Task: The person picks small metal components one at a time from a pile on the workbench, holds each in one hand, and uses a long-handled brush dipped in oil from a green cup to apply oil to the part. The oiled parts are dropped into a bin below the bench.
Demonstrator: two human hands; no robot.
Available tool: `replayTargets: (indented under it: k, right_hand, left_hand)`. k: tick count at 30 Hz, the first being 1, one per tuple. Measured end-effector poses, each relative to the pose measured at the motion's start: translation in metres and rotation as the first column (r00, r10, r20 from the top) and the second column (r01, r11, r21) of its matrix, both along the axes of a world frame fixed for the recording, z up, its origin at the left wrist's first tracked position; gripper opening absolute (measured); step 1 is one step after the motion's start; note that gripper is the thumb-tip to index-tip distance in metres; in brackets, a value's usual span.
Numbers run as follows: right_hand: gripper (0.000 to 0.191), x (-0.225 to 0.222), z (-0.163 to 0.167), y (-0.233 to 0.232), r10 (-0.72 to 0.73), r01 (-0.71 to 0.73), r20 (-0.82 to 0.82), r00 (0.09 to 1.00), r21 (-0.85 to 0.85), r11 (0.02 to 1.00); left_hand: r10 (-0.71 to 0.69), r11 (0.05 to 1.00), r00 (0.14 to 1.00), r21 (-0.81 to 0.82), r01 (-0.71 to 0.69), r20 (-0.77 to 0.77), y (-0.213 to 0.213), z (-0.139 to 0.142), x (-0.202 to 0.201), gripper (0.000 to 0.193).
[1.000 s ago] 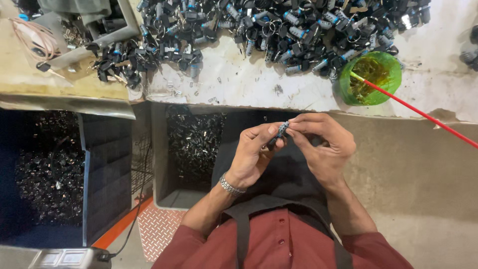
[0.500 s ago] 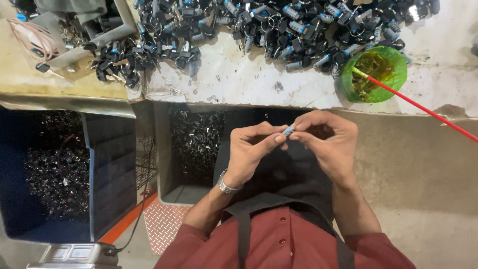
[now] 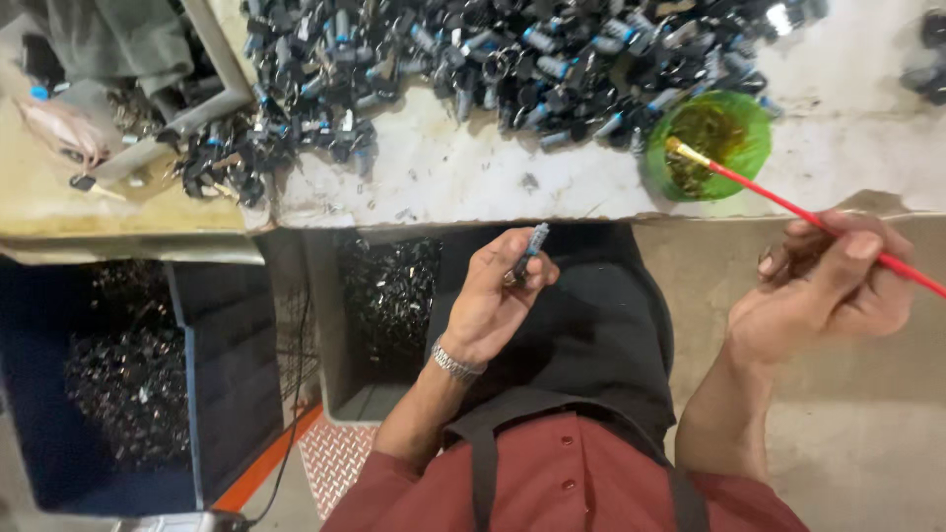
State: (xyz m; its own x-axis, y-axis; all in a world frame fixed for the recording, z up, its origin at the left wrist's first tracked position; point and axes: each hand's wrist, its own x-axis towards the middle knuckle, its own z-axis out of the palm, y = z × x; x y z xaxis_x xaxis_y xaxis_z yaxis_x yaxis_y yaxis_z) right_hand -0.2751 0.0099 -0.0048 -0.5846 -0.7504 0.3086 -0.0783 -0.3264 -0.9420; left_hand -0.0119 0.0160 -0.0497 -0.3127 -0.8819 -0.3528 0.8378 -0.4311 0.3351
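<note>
My left hand [image 3: 496, 296] holds a small dark cylindrical part [image 3: 527, 252] upright between thumb and fingers, just below the edge of the white worktable [image 3: 443, 177]. My right hand [image 3: 833, 286] is off to the right, closed on the handle of a thin red brush [image 3: 788, 209]. The brush tip rests in a green bowl [image 3: 754, 123] of dark paste on the table. A big heap of similar black and blue parts [image 3: 473, 59] covers the far side of the table.
Under the table stand a grey bin [image 3: 389, 296] and a blue bin [image 3: 128, 374], both holding dark metal parts. A metal bracket [image 3: 212, 99] and scraps lie on the yellowish surface at left. A black apron [image 3: 591, 335] covers my lap.
My hands have parted. The right hand left the small part, moved right and took the red brush. The left hand still holds the part and has dropped a little.
</note>
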Motion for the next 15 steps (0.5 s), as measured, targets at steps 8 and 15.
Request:
replayTargets:
  k: [8, 15]
  right_hand:
    - [0.032, 0.018, -0.005, 0.016, 0.202, -0.245, 0.444, 0.873, 0.042, 0.969]
    - [0.029, 0.030, -0.024, 0.022, 0.264, -0.324, 0.390, 0.882, 0.096, 0.941]
  left_hand:
    - [0.054, 0.996, 0.998, 0.072, -0.057, 0.040, -0.001, 0.007, 0.000, 0.027]
    - [0.043, 0.998, 0.999, 0.040, -0.042, -0.028, 0.001, 0.005, -0.003, 0.026]
